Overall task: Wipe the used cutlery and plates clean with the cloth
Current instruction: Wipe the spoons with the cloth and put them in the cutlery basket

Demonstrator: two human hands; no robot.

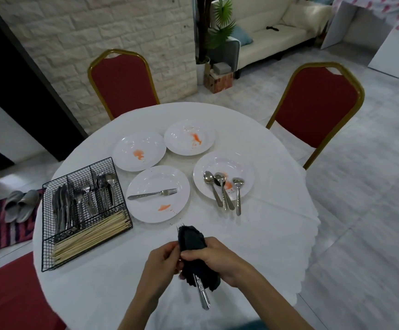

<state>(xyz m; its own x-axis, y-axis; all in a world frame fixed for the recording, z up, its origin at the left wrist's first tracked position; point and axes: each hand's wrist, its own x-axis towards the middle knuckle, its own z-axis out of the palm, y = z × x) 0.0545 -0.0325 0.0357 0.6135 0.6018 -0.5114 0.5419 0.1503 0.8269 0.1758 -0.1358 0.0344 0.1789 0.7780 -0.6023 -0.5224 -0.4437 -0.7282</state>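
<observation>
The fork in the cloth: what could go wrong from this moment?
The fork has tines poking past the cloth, so they could prick a finger. Its handle hangs free below the left hand and right hand; a loose grip might let it slide onto the table.

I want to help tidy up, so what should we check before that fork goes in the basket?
1. Grip: the right hand holds the cloth wrapped round the fork: ok.
2. The left hand curls against the cloth's edge: ok.
3. Fork tines clean: cannot tell, the cloth covers most of them.
4. Wire basket close by on the left: ok.
5. Four plates clean: not ok, all show orange smears.
6. Other cutlery put away: not ok, three spoons and a second fork lie on plates.
</observation>
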